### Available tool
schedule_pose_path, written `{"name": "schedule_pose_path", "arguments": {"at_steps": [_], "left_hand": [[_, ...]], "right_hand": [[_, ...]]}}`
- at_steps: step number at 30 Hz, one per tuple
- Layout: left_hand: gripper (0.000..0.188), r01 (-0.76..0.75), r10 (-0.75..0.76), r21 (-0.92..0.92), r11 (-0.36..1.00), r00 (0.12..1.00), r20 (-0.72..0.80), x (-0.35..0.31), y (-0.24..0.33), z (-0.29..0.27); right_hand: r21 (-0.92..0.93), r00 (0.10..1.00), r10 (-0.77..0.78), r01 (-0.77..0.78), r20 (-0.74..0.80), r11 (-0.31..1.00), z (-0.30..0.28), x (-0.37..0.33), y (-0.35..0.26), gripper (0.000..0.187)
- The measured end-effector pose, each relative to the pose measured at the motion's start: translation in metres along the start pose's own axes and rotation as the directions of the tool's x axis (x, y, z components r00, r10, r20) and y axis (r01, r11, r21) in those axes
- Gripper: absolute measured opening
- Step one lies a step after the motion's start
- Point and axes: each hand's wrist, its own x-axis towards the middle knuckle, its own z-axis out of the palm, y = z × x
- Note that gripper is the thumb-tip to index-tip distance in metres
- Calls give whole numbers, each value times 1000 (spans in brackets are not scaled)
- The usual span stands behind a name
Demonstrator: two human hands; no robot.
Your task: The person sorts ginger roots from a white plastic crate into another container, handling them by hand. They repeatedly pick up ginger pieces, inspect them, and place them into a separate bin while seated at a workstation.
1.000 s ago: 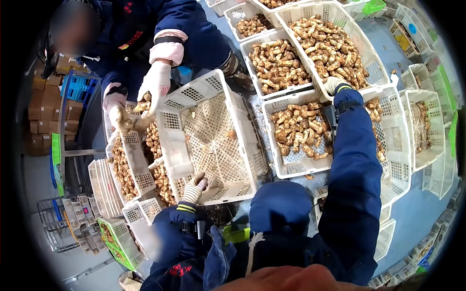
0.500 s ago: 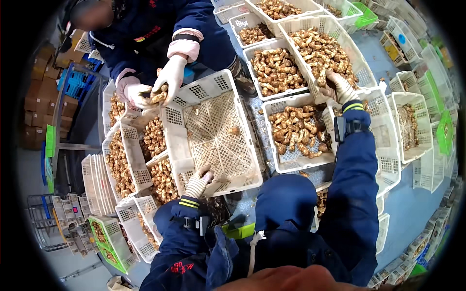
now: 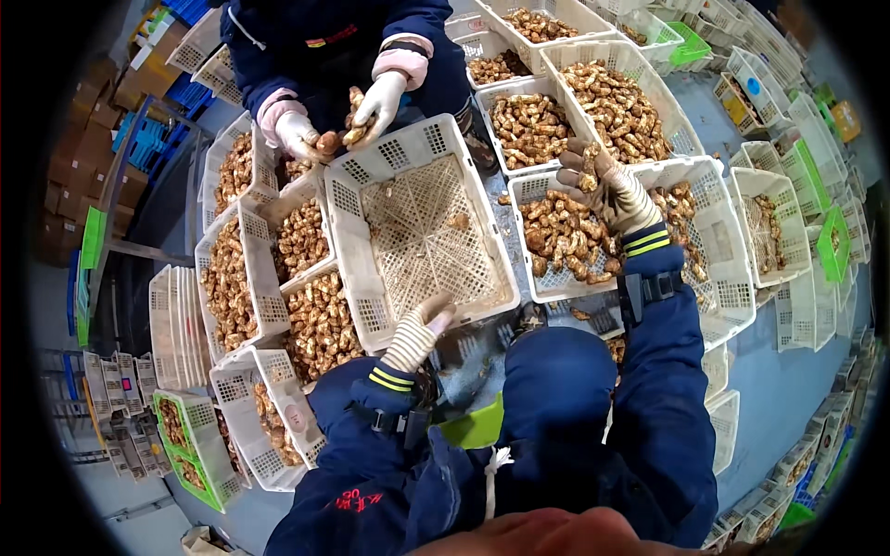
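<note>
My right hand [image 3: 619,196], in a striped glove, is closed on a brown-and-white mushroom [image 3: 589,172]. It hovers over the right side of a white crate of mushrooms [image 3: 565,236]. My left hand [image 3: 419,332], gloved too, is at the near edge of a large white crate [image 3: 505,298]. Its fingers are apart, and I see nothing held in them. A few small bits lie on that crate's latticed bottom. Across from me, a person in dark blue with white gloves holds mushrooms [image 3: 355,120] over the crates at the far left.
White crates of mushrooms [image 3: 227,287] line the left side; others [image 3: 616,107] stand at the far right. Another crate [image 3: 732,269] sits beside my right forearm. Stacked white crates [image 3: 176,324] and cardboard boxes [image 3: 83,167] are farther left. A green piece [image 3: 473,426] lies near my knees.
My right hand has drawn back from the large far crate toward the nearer one, with a mushroom now showing in its fingers. The other person's hands have shifted right in the picture.
</note>
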Motion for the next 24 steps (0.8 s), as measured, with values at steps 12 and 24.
{"name": "schedule_pose_path", "arguments": {"at_steps": [12,24], "left_hand": [[44,-231,215,-165,959,971,-108,-8,36,28],[46,-331,199,-505,797,933,-298,-29,56,-25]], "right_hand": [[14,993,105,-105,45,994,150,-9,62,53],[-110,993,118,-118,-7,987,216,15,214,48]]}}
